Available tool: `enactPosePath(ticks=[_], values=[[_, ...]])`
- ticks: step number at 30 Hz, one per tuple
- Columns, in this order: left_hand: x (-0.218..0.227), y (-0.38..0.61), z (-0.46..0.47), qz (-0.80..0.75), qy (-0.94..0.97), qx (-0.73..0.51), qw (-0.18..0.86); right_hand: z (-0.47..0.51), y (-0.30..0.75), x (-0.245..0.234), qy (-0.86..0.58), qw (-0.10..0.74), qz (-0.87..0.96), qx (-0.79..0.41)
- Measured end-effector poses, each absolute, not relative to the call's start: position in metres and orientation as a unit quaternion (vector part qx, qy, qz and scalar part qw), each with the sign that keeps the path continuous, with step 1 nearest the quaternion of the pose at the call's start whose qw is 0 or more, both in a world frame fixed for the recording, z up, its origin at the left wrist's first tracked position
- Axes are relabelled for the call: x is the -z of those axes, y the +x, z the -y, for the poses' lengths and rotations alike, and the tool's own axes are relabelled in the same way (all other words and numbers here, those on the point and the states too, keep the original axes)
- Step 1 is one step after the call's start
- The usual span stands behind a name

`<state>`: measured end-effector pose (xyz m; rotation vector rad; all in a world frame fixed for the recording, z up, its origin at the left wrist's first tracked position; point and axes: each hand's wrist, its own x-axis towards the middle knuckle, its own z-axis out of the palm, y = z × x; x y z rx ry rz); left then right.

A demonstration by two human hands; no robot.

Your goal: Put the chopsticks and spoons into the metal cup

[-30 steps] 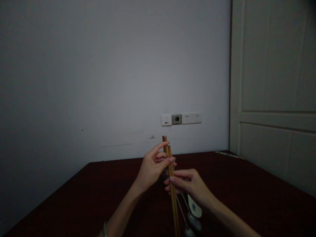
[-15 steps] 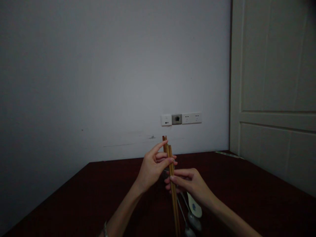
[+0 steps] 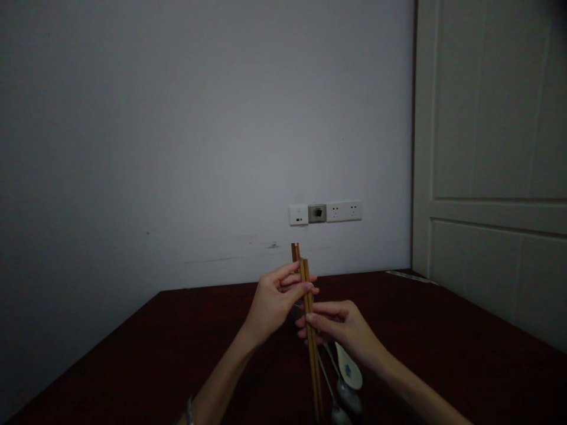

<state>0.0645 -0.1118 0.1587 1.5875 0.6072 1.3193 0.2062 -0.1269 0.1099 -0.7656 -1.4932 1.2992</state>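
Observation:
A bundle of brown wooden chopsticks [image 3: 312, 360] stands nearly upright above the dark table, tops near the wall. My left hand [image 3: 274, 301] pinches the bundle near its upper end with thumb and fingers. My right hand [image 3: 339, 330] is closed around the same chopsticks a little lower. Below my right hand hang a white ceramic spoon with a blue mark [image 3: 348, 368] and metal spoons [image 3: 343, 401]; whether my right hand grips them too is hidden.
A dark red-brown table [image 3: 155, 354] fills the lower view and meets a plain grey wall. Wall sockets [image 3: 325, 212] sit above the table's far edge. A white door [image 3: 491, 171] stands at the right. A thin flat strip [image 3: 410, 276] lies at the far right corner.
My left index finger, raised before, has curled down onto the chopsticks. The bundle and my right hand have shifted up very slightly.

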Motion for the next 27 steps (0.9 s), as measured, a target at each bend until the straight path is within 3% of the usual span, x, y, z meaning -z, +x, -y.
enactPosePath(ticks=[27], values=[[-0.1584,0.0634,0.1142,-0.241,0.681,-0.533,0.440,0.1264,0.2083,-0.1090,-0.308,0.481,0.623,-0.534]])
